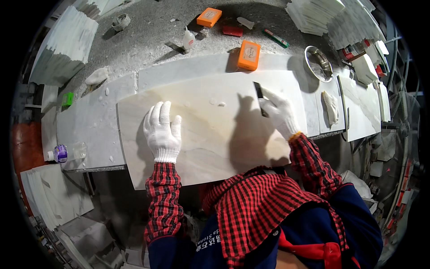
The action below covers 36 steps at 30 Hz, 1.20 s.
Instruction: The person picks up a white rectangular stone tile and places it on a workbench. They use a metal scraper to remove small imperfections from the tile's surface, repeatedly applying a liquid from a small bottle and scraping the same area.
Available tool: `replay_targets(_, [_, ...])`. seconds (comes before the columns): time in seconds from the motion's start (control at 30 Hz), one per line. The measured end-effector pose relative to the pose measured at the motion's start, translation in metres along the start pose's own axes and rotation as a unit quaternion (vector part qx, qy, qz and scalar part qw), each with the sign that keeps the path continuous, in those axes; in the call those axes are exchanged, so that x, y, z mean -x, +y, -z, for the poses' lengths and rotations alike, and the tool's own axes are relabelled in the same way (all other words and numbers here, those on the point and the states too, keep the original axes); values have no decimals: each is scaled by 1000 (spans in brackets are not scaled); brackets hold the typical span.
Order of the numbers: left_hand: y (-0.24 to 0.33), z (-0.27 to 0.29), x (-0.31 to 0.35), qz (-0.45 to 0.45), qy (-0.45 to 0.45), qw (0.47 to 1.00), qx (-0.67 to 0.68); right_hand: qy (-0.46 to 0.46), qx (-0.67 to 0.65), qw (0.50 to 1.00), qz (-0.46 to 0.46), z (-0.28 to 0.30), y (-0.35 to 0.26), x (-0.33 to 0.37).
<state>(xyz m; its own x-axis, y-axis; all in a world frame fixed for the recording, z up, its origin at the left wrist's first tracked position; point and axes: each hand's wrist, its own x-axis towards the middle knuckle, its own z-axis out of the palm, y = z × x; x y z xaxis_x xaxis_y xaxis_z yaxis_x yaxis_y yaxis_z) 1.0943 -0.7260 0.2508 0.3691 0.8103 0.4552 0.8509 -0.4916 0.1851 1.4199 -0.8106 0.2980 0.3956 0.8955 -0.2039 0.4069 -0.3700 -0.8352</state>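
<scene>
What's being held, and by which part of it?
The right hand grips a dark flat tool near its middle, both ends showing; the left hand, over the pale slab, holds nothing.

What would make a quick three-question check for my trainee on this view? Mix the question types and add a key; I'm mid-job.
1. What is the right hand holding?
2. True or false: the left hand is gripping an orange box.
3. On which side of the pale veined slab is the round metal bowl? A) left; B) right; C) underneath.

Key:
1. A dark flat-bladed tool.
2. False; it is open, palm down, at the left part of the slab.
3. B.
</scene>
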Motion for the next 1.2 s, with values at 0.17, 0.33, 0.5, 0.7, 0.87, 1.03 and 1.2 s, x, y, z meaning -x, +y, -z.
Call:
replay_targets(0.17, [16,-1,0,-67,63,995,28,3,-94,995,-44,26,26,26])
replay_targets(0.33, [110,-21,-2,-236,-95,946,201,-12,-44,999,-23,21,38,31])
replay_targets(0.5, [102,-29,-10,-109,-136,984,-29,-9,-43,999,-16,22,40,30])
replay_targets(0.7, [27,12,0,0,-63,991,-114,-53,95,989,96,-13,7,9])
replay_targets(0.87, [-23,10,13,2,-78,991,-112,-50,200,955,213,-49,-4,-16])
replay_targets(1.03, [-21,9,14,14,-89,992,-88,-67,260,935,232,-62,-15,-21])
replay_targets(1.2, [-16,12,6,25,-103,991,-79,-92,322,919,207,-89,-41,-27])
